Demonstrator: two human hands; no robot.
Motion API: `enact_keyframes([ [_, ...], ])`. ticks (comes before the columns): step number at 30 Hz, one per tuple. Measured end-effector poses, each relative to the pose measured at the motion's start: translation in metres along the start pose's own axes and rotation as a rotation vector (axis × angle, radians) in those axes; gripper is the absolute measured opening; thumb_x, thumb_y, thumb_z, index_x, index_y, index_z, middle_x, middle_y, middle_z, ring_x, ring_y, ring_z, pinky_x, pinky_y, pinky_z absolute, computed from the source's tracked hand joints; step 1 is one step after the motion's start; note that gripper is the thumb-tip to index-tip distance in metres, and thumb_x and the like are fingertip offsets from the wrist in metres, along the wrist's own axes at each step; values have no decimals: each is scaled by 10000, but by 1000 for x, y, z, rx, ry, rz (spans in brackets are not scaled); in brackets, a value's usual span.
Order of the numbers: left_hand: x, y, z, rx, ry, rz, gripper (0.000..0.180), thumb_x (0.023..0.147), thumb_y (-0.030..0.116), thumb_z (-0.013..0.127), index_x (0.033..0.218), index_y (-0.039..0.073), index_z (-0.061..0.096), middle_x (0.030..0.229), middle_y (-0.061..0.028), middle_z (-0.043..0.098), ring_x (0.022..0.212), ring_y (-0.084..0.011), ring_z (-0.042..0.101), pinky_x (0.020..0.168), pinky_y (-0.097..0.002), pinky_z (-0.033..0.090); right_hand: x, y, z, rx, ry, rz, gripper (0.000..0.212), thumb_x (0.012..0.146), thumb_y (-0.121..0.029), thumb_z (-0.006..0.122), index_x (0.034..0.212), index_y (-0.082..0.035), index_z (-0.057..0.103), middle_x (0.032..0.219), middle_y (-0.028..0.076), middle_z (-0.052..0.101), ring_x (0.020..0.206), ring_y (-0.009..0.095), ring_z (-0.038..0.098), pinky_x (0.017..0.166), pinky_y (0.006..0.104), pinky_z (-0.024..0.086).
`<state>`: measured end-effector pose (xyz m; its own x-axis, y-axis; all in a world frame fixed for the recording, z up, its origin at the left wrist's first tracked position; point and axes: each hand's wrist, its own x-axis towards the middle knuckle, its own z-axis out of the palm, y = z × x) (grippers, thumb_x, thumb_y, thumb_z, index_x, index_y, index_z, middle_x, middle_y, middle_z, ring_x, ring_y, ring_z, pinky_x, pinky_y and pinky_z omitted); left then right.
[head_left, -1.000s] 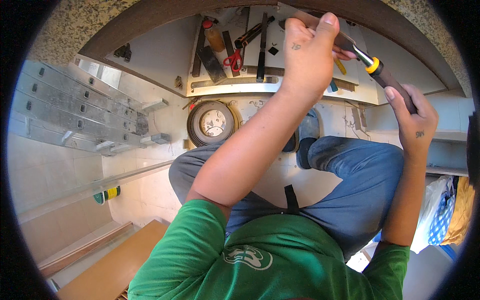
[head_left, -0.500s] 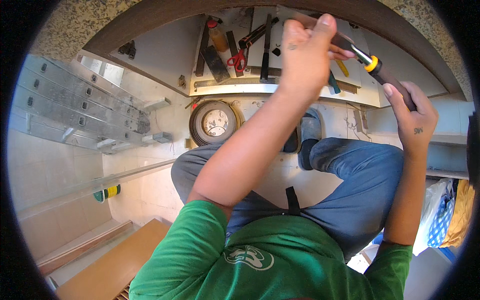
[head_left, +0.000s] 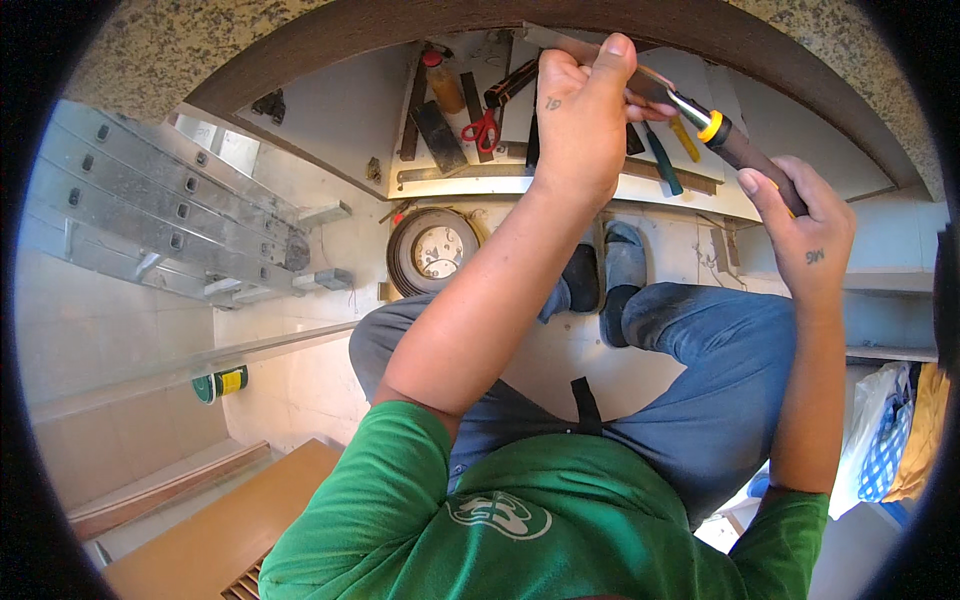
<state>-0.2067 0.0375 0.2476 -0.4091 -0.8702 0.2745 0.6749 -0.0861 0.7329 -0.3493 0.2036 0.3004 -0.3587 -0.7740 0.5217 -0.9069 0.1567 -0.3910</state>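
Observation:
My left hand (head_left: 585,125) is closed, thumb up, around a thin flat brown strip (head_left: 562,42) under the counter's edge. The strip shows on both sides of my fingers. In my right hand (head_left: 812,225) is a hand tool (head_left: 745,150) with a dark handle, a yellow collar and a shiny metal neck. Its metal end meets or overlaps the strip's right end beside my left fingertips; I cannot tell its exact kind. Below lie red-handled scissors (head_left: 481,132), a dark flat block (head_left: 438,137), a red-capped bottle (head_left: 443,82) and a green-handled tool (head_left: 662,160).
A curved dark-edged stone counter (head_left: 290,50) overhangs the open cabinet (head_left: 560,186). A coil of brown edging (head_left: 405,245) lies on the floor near my feet. An aluminium ladder (head_left: 150,195) stands at left. Bags (head_left: 885,440) sit at right, and a wooden panel (head_left: 225,520) lies lower left.
Both hands have shifted slightly left in view, with the strip and the tool still held. The surroundings have moved slightly in view too. More of the green-handled tool now shows.

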Motion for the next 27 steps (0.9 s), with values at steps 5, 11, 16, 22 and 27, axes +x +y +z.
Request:
enact_keyframes([
  [5, -2, -2, 1, 34, 11, -55, 314, 1034, 292, 582, 1039, -14, 508, 874, -205, 703, 767, -255, 721, 699, -396, 622, 3, 4, -13, 109, -304, 17, 300, 866, -262, 783, 958, -1, 669, 719, 83, 603, 672, 127, 537, 615, 291, 435],
  [11, -4, -7, 4, 7, -14, -69, 354, 1029, 287, 596, 1112, -14, 430, 916, -202, 680, 801, -256, 717, 709, -399, 622, 2, 0, -6, 285, -270, -19, 315, 913, -233, 719, 1087, 22, 655, 831, 112, 631, 771, 153, 582, 695, 309, 460],
  [16, 0, -3, 2, -7, 26, -37, 360, 1033, 277, 588, 1107, -28, 412, 908, -215, 676, 788, -258, 717, 689, -397, 627, 12, -2, -6, 137, -270, -15, 355, 926, -299, 730, 1059, 26, 680, 784, 123, 632, 721, 174, 590, 689, 307, 475],
  [22, 3, -3, 7, -27, 35, -1, 366, 1033, 267, 588, 1108, -38, 402, 911, -209, 674, 770, -261, 722, 669, -396, 636, 18, -3, -1, 49, -228, 4, 409, 920, -364, 749, 1003, 32, 694, 724, 138, 621, 654, 177, 563, 644, 304, 470],
  [27, 3, -6, 1, -30, 66, 5, 367, 1031, 255, 593, 1125, -45, 402, 911, -203, 666, 783, -254, 724, 663, -372, 639, 15, -3, 2, 24, -203, -15, 411, 923, -363, 747, 986, 40, 694, 730, 141, 626, 649, 174, 561, 643, 304, 472],
])
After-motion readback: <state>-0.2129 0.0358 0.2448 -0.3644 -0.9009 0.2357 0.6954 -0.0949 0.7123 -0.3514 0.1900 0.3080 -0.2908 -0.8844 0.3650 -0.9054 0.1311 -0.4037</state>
